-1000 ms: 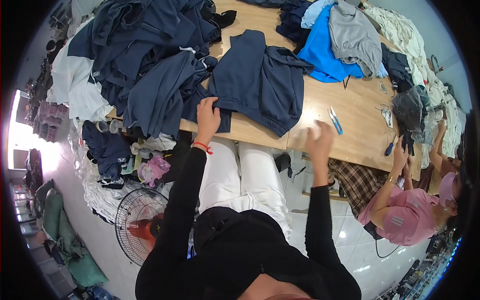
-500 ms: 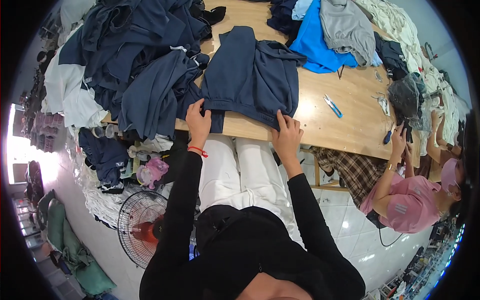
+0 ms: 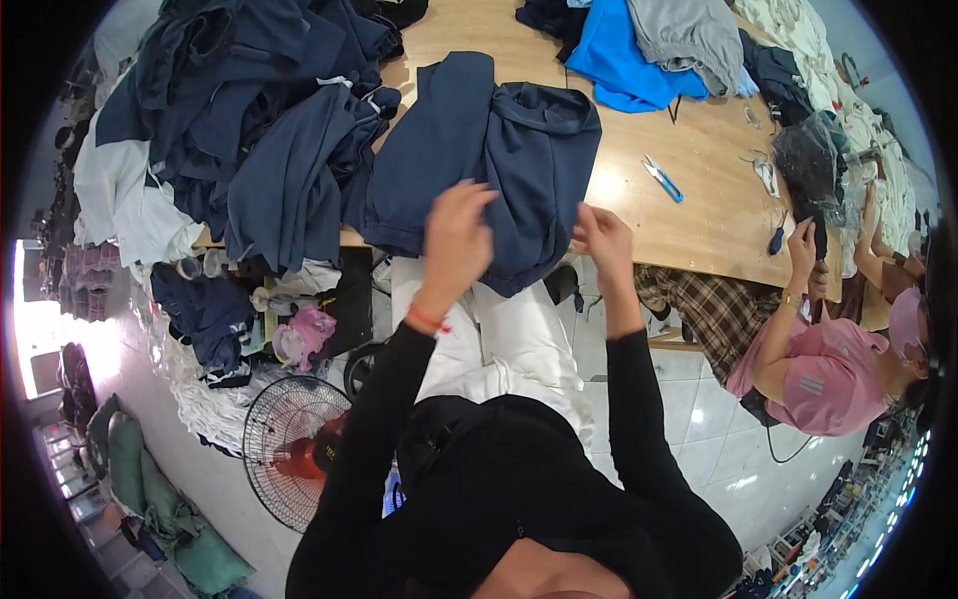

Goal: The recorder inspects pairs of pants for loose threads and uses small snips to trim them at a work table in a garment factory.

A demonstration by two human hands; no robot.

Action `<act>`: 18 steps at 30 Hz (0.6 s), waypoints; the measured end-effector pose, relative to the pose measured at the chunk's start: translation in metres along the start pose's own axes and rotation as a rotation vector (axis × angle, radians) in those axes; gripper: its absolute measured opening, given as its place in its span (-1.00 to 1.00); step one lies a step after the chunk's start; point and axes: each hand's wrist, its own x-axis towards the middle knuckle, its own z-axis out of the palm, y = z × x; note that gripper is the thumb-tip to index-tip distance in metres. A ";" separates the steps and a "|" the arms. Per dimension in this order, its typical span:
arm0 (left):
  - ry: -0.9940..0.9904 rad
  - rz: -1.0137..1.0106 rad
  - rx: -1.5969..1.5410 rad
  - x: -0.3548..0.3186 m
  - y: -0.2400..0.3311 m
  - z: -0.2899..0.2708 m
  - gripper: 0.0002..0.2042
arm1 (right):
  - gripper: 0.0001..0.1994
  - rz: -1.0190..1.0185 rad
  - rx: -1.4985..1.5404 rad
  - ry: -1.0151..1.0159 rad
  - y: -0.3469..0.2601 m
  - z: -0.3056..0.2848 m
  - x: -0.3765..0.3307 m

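Observation:
Dark navy trousers [image 3: 539,170] lie on the wooden table [image 3: 649,140], their near end drooping over the front edge. At the far right of them a round fabric opening faces up. My left hand [image 3: 459,240] hovers over the near part of the trousers, smeared by motion, so its grip does not show clearly. At the right edge of the same garment is my right hand [image 3: 607,242], fingers curled in and fingertips closed at the cloth. A large heap of navy garments [image 3: 269,60] borders the trousers on the left.
Blue-handled thread snips [image 3: 663,180] lie to the right. Blue cloth [image 3: 624,60] and grey cloth [image 3: 689,40] are piled beyond. A co-worker in a pink shirt [image 3: 823,389] sits at the right, handling dark cloth. A fan [image 3: 294,449] stands low at left, near a pink bundle [image 3: 304,337].
My hands have left the waistband's two ends; the left moved right over the garment, the right moved right and up. The trousers' near end now sags over the table edge.

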 end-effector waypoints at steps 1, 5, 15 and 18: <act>-0.136 0.013 -0.028 0.005 0.003 0.029 -0.59 | -0.60 0.068 0.003 -0.020 0.000 0.009 0.013; -0.245 0.048 0.323 -0.001 -0.019 0.088 -0.53 | -0.71 0.159 0.173 -0.026 0.014 0.021 0.037; -0.325 -0.011 0.384 -0.010 -0.019 0.084 -0.30 | -0.85 0.199 0.291 -0.063 0.027 0.006 0.039; -0.374 -0.008 0.366 -0.005 -0.017 0.079 -0.19 | -0.86 0.186 0.321 -0.080 0.027 0.005 0.040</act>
